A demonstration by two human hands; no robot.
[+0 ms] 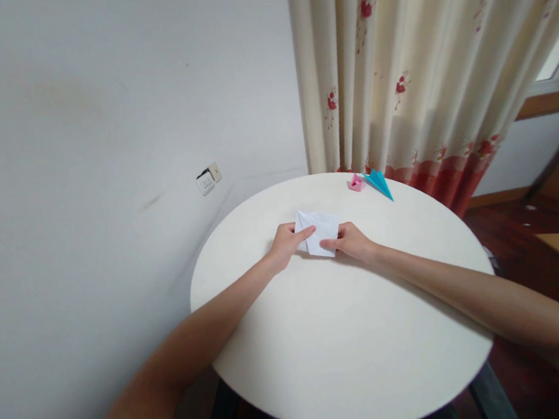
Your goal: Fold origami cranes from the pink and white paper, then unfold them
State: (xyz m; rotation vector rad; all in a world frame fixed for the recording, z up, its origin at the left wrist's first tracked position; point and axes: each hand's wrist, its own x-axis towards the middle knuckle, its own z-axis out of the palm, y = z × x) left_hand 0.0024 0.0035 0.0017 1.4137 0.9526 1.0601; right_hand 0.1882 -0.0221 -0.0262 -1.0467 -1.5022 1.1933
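Note:
A folded sheet of white paper (pixel 321 225) is held just above the round white table (pixel 341 335). My left hand (pixel 285 243) grips its left side, thumb lying across the front and fingers hidden behind. On the right edge, my right hand (pixel 354 240) pinches the paper with the thumb on top near the lower corner. A diagonal fold line shows toward the paper's left end.
At the table's far edge lie a small pink folded paper piece (pixel 356 183) and a blue paper plane (pixel 379 184). Behind hangs a cream curtain (pixel 411 39) with red flowers. A wall socket (pixel 206 182) is at the left.

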